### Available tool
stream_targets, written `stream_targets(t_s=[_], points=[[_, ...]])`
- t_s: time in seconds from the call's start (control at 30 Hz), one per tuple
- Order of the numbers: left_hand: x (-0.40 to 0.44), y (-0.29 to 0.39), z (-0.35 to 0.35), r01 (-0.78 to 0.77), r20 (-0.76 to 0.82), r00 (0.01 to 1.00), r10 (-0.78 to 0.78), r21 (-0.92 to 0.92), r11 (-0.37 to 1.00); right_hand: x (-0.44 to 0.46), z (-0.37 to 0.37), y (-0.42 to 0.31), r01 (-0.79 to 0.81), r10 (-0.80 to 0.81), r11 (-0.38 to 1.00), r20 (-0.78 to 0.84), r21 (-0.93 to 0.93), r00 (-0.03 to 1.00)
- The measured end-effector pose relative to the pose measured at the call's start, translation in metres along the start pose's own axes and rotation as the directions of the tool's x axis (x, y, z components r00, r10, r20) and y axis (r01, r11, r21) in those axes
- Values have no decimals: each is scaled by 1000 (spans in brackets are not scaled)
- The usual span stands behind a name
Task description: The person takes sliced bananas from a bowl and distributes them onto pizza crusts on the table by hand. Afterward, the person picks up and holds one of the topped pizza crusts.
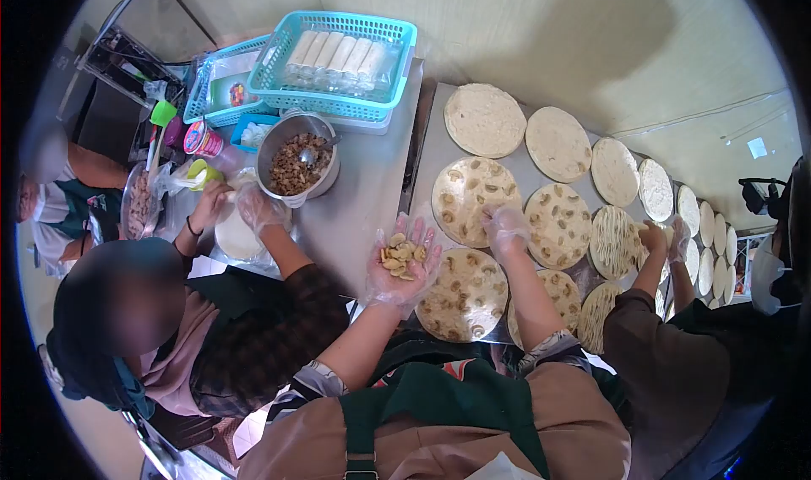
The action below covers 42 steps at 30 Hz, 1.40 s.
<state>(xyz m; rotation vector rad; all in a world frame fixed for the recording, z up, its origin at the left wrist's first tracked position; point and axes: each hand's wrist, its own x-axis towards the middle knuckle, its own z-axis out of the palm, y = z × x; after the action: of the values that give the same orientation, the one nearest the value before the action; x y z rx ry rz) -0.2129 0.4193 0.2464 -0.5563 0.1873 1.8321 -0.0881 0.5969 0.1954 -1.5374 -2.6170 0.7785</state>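
My left hand (404, 264), in a clear plastic glove, is palm up with fingers spread under a small heap of sliced mushroom-like pieces (401, 255). My right hand (507, 229), also gloved, reaches over the right part of a round flatbread (473, 197) dotted with the same pieces. Its fingertips point down and look pressed together; what they hold, if anything, is hidden. Below lies another dotted flatbread (462, 298), beside my left hand. A third dotted round (557, 226) is just right of my right hand.
Plain flatbreads (484, 121) line the back and right. A co-worker at left handles a pale round near a pot (297, 163) of brown filling. Another at right works over a striped flatbread (615, 242). Turquoise baskets (397, 30) stand behind.
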Motion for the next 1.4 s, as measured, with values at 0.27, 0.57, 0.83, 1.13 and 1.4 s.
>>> stream_targets(t_s=[0.27, 0.57, 0.83, 1.13, 1.4], points=[[3, 3, 0, -23, 19, 1000, 24, -25, 999, -6, -7, 7, -94, 91, 940, 25, 327, 996], [3, -4, 11, 49, 109, 993, -49, 0, 999, -25, -6, -20, 124, -113, 984, -84, 128, 990], [9, -5, 3, 68, 206, 977, -54, -62, 996, -95, -55, -110, 537, -607, 766, 122, 353, 785], [0, -3, -9, 35, 221, 974, -46, 51, 998, -106, -27, -101, 673, -670, 715, -91, 191, 737], [-18, 10, -11, 19, 101, 995, -20, 10, 1000, -25, 3, -27, -45, 41, 943, 20, 331, 999]])
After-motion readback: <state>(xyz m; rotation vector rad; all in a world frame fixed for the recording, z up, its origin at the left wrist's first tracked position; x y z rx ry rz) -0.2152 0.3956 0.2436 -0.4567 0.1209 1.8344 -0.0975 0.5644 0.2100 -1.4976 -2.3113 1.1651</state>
